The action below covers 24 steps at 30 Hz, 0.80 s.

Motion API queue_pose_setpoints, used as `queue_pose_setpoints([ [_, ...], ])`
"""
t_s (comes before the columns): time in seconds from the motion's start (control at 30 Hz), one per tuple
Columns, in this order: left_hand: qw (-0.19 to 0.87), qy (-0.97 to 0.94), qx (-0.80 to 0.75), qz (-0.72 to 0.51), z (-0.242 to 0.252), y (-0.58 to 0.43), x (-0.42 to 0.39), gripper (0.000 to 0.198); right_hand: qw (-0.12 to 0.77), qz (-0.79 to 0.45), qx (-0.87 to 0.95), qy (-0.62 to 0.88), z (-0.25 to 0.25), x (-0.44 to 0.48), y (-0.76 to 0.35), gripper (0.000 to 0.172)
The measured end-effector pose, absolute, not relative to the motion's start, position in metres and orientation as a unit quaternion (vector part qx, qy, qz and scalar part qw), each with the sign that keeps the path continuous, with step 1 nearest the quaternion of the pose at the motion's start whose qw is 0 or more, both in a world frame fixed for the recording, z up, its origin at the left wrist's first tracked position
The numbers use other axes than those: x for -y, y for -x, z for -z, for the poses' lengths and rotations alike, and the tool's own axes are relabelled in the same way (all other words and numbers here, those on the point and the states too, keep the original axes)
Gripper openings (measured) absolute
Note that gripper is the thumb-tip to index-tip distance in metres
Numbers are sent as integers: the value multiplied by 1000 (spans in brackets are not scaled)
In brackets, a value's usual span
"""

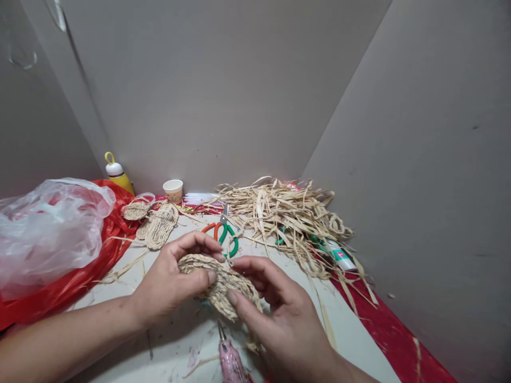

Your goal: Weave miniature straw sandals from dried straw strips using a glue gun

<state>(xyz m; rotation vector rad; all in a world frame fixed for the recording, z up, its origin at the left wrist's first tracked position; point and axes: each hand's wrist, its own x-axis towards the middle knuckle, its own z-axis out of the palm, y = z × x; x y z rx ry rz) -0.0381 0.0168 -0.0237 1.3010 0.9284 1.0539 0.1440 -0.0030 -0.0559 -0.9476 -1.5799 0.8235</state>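
A sole-shaped piece of coiled, braided straw (221, 287) is held up between my two hands over the table. My left hand (179, 276) grips its left end, thumb on the near face and fingers over the top edge. On the other end, my right hand (275, 308) has its thumb pressed against the near face, its fingers partly behind the piece. Just below lies a pink glue gun (230, 361), its metal nozzle pointing away from me. Behind my hands rest green-handled scissors (228, 236), with orange handles (211, 229) beside them.
Loose straw strips (275, 207) are heaped at the back right, around a white-and-green tube (339, 255). More braided soles (158, 226), a paper cup (173, 190) and a yellow bottle (120, 175) stand at the back left. Plastic bags (51, 234) cover the left side. Grey panels (223, 96) enclose the table.
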Motion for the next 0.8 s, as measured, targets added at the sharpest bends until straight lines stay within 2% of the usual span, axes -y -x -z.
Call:
queue_pose_setpoints([
  [0.07,604,-527,-366,-473,26,37,-18,38,549,-361,633,409,54,2,-144,25],
  [0.13,649,-476,-335,-490,32,34,-20,43,565,-372,599,428,53,0,-145,25],
  [0.27,704,-427,-320,-469,46,22,-22,13,575,-402,554,448,55,-3,-145,23],
  [0.5,720,-387,-341,-464,50,14,-19,12,520,-437,591,436,56,-2,-140,20],
  [0.6,704,-385,-364,-473,48,19,-23,10,513,-391,617,451,51,-5,-147,28],
  [0.67,672,-392,-392,-490,48,24,-29,20,534,-329,630,459,42,-5,-157,34],
  [0.73,624,-412,-423,-512,47,30,-37,32,548,-255,652,457,31,-2,-169,30],
  [0.77,604,-424,-433,-518,46,32,-41,38,534,-219,679,453,26,1,-175,24],
  [0.8,591,-432,-439,-521,45,35,-46,40,481,-202,732,439,24,6,-180,16],
])
